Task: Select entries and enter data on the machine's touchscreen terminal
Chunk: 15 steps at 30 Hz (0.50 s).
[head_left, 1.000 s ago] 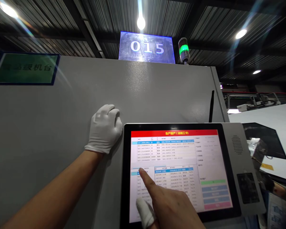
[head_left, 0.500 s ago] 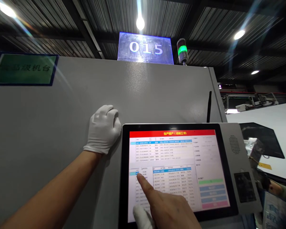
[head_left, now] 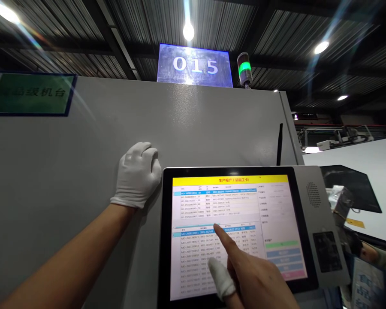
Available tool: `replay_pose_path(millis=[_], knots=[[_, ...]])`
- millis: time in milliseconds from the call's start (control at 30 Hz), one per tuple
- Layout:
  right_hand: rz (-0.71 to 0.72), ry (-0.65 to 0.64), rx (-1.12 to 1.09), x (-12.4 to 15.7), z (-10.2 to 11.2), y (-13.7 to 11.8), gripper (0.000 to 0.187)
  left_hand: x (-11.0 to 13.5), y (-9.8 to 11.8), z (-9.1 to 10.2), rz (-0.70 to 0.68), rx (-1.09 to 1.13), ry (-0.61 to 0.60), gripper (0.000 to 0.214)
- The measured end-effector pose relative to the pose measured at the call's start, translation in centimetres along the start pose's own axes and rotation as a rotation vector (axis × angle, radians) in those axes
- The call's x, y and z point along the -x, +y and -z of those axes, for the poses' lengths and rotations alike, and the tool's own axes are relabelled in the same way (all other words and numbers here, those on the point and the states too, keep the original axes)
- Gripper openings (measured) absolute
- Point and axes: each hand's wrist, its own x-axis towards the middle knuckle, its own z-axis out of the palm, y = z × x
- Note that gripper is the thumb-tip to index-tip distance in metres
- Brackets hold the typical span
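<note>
The person's bare right hand (head_left: 257,279) points at a touchscreen (head_left: 286,189), index finger (head_left: 223,238) stretched out and the other fingers folded, gripping nothing. Its tip sits at the top row of the lower table on the display; whether it presses the glass cannot be told. A single white finger cot (head_left: 221,279) covers the thumb. The left hand (head_left: 137,176), in one white glove, is curled into a loose fist around nothing and rests against the grey panel (head_left: 67,171) just beside the screen's upper left corner.

The one touchscreen is mounted on the panel's right part, tilted in this view. It shows a yellow header band and two tables of rows, with four coloured buttons at the lower right. The silver frame beside the glass carries one dark reader pad (head_left: 326,252).

On the panel there is one green label (head_left: 30,94) at the upper left, and one thin black antenna (head_left: 279,143) rises behind the screen. Above the top edge stand one blue sign (head_left: 194,65) reading "015" and one signal lamp (head_left: 244,68), lit green.

Four ceiling lamps (head_left: 188,31) glow under a dark corrugated roof. To the right, a white surface (head_left: 373,159) holds one black mat (head_left: 350,186).
</note>
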Motion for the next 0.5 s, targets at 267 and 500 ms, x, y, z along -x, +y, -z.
replay_pose_path(millis=[267, 500], knots=[[0.067, -0.081, -0.036, 0.2, 1.1, 1.5, 0.066, 0.0, 0.2, 0.2, 0.001, -0.021, -0.007, 0.019], [-0.084, -0.041, -0.002, 0.5, 0.2, 0.2, 0.057, -0.1, 0.1, 0.1, 0.005, -0.023, -0.012, 0.019]])
